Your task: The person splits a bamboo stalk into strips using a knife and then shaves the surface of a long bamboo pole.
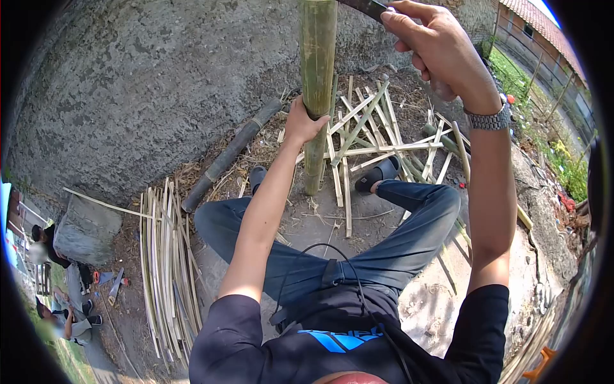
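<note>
A thick green bamboo pole (318, 61) stands upright between my feet, its lower end at the ground and its top cut off by the upper edge of the view. My left hand (304, 124) is wrapped around it about midway up. High on the right, my right hand (438, 48) grips the handle of a machete (366, 8). The dark blade points left, and its visible part reaches the pole near the top edge. Behind the pole, split bamboo strips (377, 121) lie criss-crossed on the ground.
A rough grey wall (160, 83) rises ahead. One dark bamboo length (233, 153) leans toward its base. On the left lie a bundle of strips (167, 275), a stone block (86, 230) and a handsaw (116, 286). Two people (70, 320) are farther left. An orange object (541, 363) sits lower right.
</note>
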